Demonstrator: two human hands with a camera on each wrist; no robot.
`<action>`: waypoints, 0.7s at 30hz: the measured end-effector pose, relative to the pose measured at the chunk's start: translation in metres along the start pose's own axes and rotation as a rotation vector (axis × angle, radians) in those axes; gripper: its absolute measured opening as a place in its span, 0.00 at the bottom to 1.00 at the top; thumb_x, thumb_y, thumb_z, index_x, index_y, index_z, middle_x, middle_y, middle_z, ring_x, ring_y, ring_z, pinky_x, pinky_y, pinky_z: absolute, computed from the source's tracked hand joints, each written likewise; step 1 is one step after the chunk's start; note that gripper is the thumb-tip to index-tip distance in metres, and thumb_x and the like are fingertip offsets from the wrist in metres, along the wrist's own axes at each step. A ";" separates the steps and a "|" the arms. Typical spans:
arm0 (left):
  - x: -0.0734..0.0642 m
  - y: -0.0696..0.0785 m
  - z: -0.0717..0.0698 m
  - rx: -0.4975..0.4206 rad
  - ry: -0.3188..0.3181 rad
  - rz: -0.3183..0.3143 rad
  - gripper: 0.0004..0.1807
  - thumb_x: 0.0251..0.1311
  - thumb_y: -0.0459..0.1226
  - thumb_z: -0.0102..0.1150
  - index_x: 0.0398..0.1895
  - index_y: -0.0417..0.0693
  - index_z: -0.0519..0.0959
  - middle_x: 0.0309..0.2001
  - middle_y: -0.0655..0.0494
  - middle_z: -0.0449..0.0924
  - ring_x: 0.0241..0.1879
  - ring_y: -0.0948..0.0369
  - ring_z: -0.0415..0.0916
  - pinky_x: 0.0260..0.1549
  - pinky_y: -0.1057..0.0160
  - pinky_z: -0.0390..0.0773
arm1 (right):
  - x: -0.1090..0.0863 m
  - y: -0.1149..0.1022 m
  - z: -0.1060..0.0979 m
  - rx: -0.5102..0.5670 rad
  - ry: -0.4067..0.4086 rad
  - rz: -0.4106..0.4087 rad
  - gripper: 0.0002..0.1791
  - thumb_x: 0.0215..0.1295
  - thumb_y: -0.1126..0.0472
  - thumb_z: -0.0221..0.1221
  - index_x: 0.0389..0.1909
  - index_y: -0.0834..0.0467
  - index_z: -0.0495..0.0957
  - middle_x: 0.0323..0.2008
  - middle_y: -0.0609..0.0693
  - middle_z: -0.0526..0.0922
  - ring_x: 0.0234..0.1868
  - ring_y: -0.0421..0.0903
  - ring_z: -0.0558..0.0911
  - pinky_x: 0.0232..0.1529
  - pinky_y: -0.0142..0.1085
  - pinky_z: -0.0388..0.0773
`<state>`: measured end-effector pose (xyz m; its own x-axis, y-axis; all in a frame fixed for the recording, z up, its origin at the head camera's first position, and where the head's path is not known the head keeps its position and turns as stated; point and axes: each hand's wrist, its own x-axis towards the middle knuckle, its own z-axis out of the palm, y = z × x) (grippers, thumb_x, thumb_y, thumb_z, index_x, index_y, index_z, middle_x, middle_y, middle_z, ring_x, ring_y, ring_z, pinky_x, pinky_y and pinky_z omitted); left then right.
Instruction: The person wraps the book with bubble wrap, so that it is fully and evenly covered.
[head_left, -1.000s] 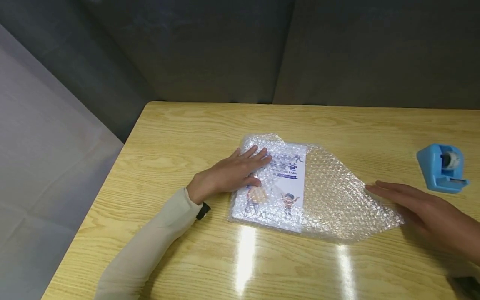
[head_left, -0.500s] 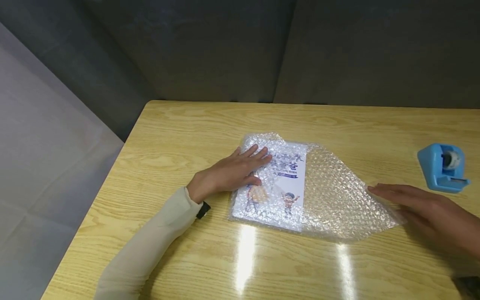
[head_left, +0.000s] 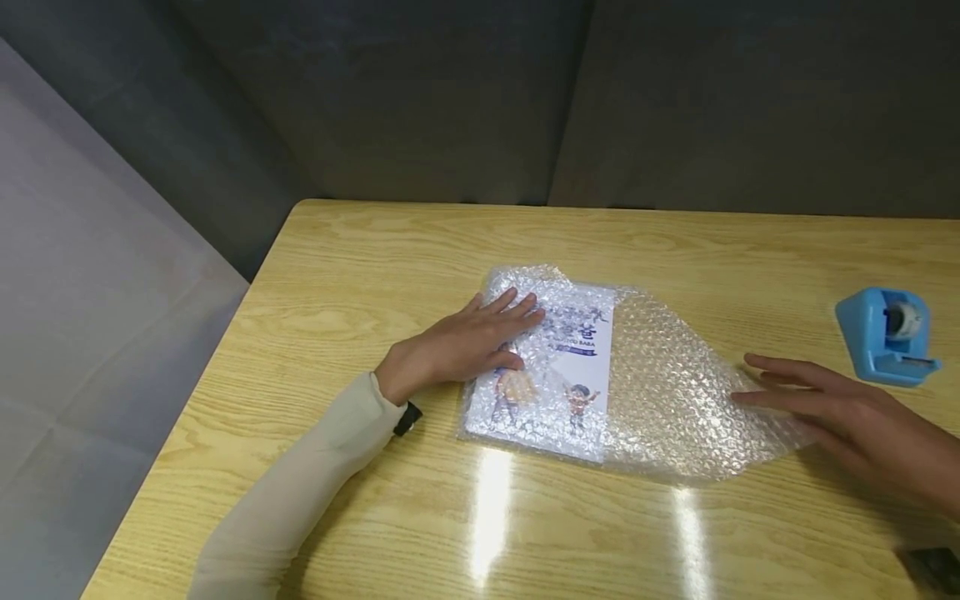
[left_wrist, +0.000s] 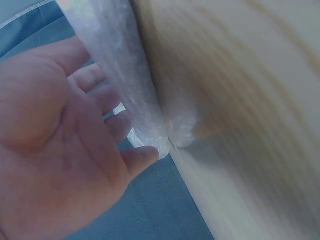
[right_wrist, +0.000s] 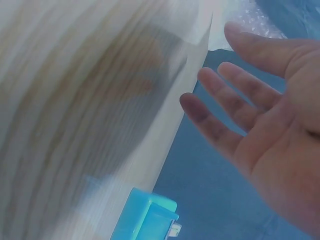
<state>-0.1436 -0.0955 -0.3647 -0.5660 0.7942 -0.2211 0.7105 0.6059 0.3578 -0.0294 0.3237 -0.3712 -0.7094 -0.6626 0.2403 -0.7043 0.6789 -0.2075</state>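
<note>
A white book (head_left: 573, 375) with blue lettering and cartoon figures lies flat on the table, partly covered by clear bubble wrap (head_left: 660, 392). The loose wrap reaches out to the right and narrows to a corner. My left hand (head_left: 476, 343) rests on the wrapped book with fingers spread. In the left wrist view, that hand's fingertips touch the edge of the wrapped book (left_wrist: 120, 65). My right hand (head_left: 840, 408) is over the wrap's right corner, its fingers loosely extended and apart. The right wrist view shows its palm (right_wrist: 285, 130) with nothing held.
A blue tape dispenser (head_left: 888, 337) with a roll of tape stands to the right, beyond my right hand. The wooden table (head_left: 375, 275) ends at a dark partition (head_left: 450, 100) behind. A pale grey surface (head_left: 90, 350) lies off its left edge.
My right hand's fingers have spread apart and lifted slightly at the wrap's right corner. The left hand, the book and the tape dispenser stay where they were.
</note>
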 end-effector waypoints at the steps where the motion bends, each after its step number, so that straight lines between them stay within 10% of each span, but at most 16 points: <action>1: 0.000 0.000 0.000 0.000 0.000 0.000 0.37 0.69 0.51 0.45 0.75 0.54 0.46 0.75 0.54 0.37 0.73 0.56 0.30 0.68 0.47 0.36 | 0.001 0.000 0.000 -0.002 0.005 0.005 0.32 0.70 0.37 0.31 0.55 0.45 0.79 0.64 0.50 0.69 0.67 0.26 0.54 0.51 0.12 0.58; 21: 0.001 -0.001 0.001 0.000 -0.001 -0.001 0.37 0.69 0.50 0.46 0.75 0.54 0.45 0.75 0.54 0.36 0.73 0.56 0.30 0.68 0.47 0.36 | 0.024 -0.013 -0.009 0.024 0.073 -0.002 0.29 0.72 0.37 0.33 0.49 0.45 0.81 0.60 0.47 0.74 0.63 0.24 0.60 0.52 0.13 0.59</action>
<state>-0.1440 -0.0952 -0.3664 -0.5667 0.7934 -0.2222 0.7098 0.6071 0.3573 -0.0375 0.3018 -0.3545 -0.7050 -0.6382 0.3093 -0.7066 0.6693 -0.2296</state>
